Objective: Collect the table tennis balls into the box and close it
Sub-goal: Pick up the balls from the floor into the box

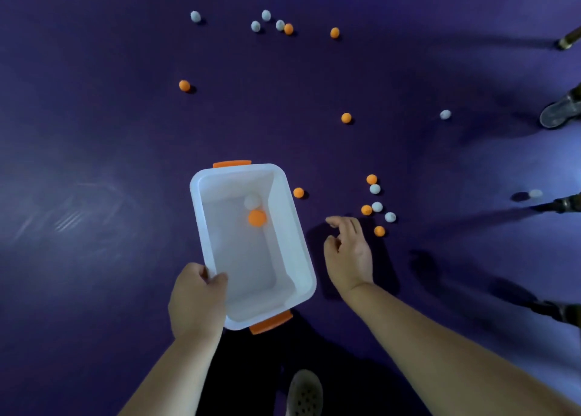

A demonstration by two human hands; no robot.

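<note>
A grey perforated shoe (305, 393) rests on the purple floor (94, 116), a caster wheel (558, 113) far right.

Nine orange balls (346, 118), ten white balls (445, 114), one box (290, 214)

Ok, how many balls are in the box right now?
2. A white ball and an orange ball right beside it, both in the far half of the box the left hand holds. None looks hidden.
</note>
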